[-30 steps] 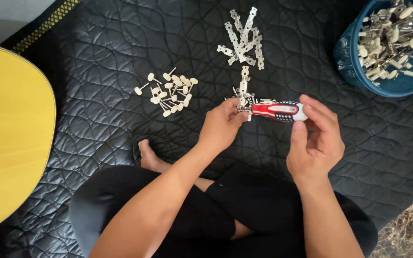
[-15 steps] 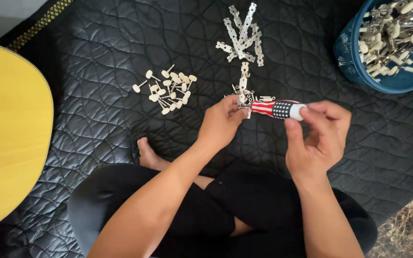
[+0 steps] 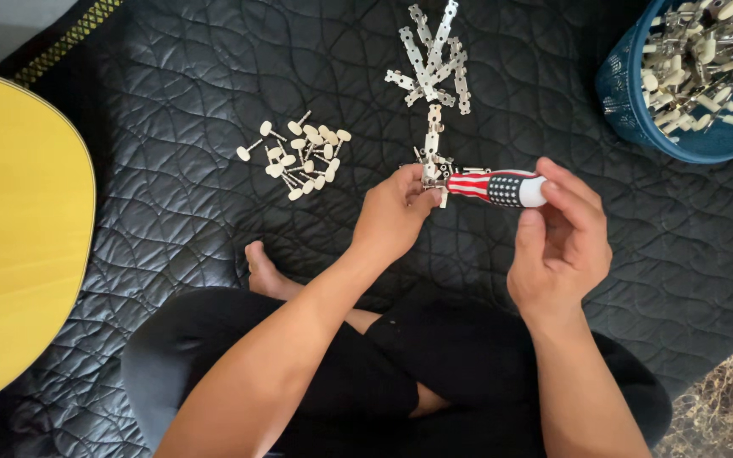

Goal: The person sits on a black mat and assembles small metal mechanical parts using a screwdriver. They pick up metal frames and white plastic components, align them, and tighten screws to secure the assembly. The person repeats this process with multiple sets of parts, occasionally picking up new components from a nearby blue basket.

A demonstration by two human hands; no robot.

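My left hand (image 3: pixel 394 214) pinches a small metal tuner strip (image 3: pixel 431 170) with pale knobs, just above the black quilted mat. My right hand (image 3: pixel 560 246) grips the end of a screwdriver (image 3: pixel 499 187) with a red, white and dark patterned handle. Its tip points left and meets the tuner strip at my left fingers. Beyond my hands lies a pile of bare metal plates (image 3: pixel 432 59). To the left of them sits a cluster of loose cream-knobbed pegs (image 3: pixel 299 157).
A blue basket (image 3: pixel 638 102) full of tuner parts stands at the top right. A yellow guitar body (image 3: pixel 10 237) fills the left edge. My crossed legs in black and a bare foot (image 3: pixel 263 270) are below the hands. Dry ground shows at the bottom right corner.
The screwdriver handle has turned in my right hand, whose fingers have shifted toward the butt end. My left hand keeps the tuner strip in place.
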